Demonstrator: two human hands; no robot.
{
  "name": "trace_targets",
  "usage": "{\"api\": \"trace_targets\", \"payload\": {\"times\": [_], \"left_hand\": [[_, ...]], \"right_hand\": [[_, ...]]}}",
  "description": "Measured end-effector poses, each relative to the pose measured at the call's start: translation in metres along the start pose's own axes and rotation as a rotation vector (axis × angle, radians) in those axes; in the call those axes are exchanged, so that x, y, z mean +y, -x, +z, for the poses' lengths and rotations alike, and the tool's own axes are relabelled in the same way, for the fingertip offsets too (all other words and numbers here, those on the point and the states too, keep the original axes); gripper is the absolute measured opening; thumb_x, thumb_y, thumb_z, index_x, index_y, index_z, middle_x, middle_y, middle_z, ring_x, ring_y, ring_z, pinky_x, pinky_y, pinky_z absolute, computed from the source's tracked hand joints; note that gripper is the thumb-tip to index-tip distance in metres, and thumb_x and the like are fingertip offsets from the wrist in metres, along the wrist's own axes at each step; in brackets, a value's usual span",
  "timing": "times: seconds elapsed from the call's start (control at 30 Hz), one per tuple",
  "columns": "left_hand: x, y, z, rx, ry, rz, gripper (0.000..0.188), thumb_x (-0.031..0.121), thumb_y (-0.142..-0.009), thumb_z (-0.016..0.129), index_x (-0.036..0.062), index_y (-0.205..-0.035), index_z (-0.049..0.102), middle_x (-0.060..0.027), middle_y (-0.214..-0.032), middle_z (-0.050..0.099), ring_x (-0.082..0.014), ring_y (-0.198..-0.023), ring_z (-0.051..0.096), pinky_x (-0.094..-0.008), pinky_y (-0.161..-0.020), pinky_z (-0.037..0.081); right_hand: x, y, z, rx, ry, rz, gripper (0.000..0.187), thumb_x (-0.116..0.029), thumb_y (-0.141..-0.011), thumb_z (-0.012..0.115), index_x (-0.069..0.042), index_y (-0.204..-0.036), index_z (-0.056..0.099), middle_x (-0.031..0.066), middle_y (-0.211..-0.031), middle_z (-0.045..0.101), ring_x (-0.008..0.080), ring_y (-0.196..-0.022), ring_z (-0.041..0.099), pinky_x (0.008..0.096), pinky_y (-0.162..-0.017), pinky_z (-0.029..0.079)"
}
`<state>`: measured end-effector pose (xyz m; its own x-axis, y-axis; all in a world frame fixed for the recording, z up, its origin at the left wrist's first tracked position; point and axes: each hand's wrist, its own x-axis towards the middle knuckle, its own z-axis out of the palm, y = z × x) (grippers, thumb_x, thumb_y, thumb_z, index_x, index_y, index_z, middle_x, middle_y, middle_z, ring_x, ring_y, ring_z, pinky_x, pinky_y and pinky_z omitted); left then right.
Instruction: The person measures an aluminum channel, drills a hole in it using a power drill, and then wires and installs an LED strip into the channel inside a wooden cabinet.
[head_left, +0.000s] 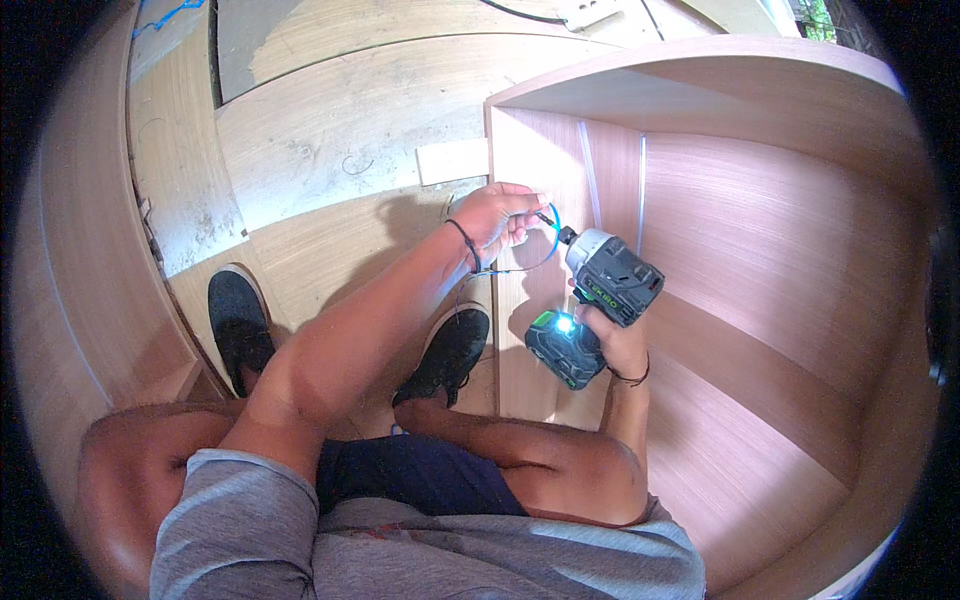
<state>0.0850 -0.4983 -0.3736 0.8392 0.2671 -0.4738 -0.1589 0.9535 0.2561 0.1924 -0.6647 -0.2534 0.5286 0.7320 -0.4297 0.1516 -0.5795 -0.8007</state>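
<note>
Head view, right hand [622, 340]: gripping driver [615, 272]
Left hand [495, 220]: pinching, apparently the bit [547, 219]
Wooden panel [745, 215]: right of both hands

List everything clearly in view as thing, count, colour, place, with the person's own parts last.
Cordless plastic-bodied power driver: 1, black and grey, right hand
Slim driver bit: 1, dark, driver's front
Thin curved strand: 1, blue, near the bit
Box-shaped wood-grain cabinet: 1, pale brown, right
Upright wood-grain panel: 1, brown, far left
Flat wood-grain boards: several, pale, ground
Small rectangular piece: 1, white, beside cabinet
Socket block: 1, off-white, top
Thin cable: 1, black, beside block
Thin string: 1, blue, top left
Shoes: 2, black, ground
Wrist bands: 2, dark, wrists
Shirt: 1, grey, bottom
Shorts: 1, dark, lower middle
Legs: 2, bare, below
Left hand: 1, bare, by the bit
Right hand: 1, bare, gripping driver
</note>
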Motion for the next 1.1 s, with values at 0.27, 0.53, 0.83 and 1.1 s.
{"api": "trace_targets", "payload": {"times": [0.27,0.53,0.83,1.1], "left_hand": [[-0.006,-0.003,0.007,0.079,0.0,-0.037,0.018,0.019,-0.079,0.064,0.0038,-0.086,0.058,-0.0004,-0.075,0.057,-0.0059,-0.06,0.049,-0.0188,-0.051,0.037],[-0.017,0.003,0.025,0.141,0.174,-0.083,0.022,0.024,-0.081,0.062,0.0046,-0.09,0.057,-0.0025,-0.082,0.058,-0.0093,-0.069,0.053,-0.0216,-0.057,0.04],[0.012,-0.005,-0.019,0.312,-0.273,0.121,0.037,0.03,-0.081,0.057,0.0068,-0.109,0.053,-0.0089,-0.101,0.059,-0.0196,-0.094,0.055,-0.0329,-0.081,0.04],[0.048,-0.004,-0.106,0.868,-1.666,0.68,0.056,0.037,-0.076,0.057,0.0025,-0.119,0.047,-0.0199,-0.129,0.041,-0.0349,-0.123,0.032,-0.0461,-0.102,0.023]], "right_hand": [[-0.001,0.001,0.002,0.021,0.06,-0.082,0.033,0.002,-0.065,0.06,0.0,-0.098,0.058,0.0059,-0.089,0.062,0.0139,-0.076,0.058,0.0287,-0.069,0.047],[-0.009,0.005,0.01,0.055,0.137,-0.156,0.03,0.003,-0.068,0.058,0.002,-0.097,0.058,0.0064,-0.086,0.062,0.0132,-0.072,0.058,0.0275,-0.066,0.047],[-0.029,-0.037,-0.029,0.304,-0.349,0.256,0.025,-0.012,-0.074,0.057,0.003,-0.094,0.056,0.006,-0.061,0.052,0.0154,-0.049,0.051,0.0261,-0.045,0.045],[0.03,-0.092,-0.109,0.482,-0.345,0.407,0.014,-0.011,-0.071,0.058,-0.001,-0.079,0.055,0.0066,-0.066,0.056,0.0154,-0.052,0.052,0.0301,-0.049,0.047]]}}
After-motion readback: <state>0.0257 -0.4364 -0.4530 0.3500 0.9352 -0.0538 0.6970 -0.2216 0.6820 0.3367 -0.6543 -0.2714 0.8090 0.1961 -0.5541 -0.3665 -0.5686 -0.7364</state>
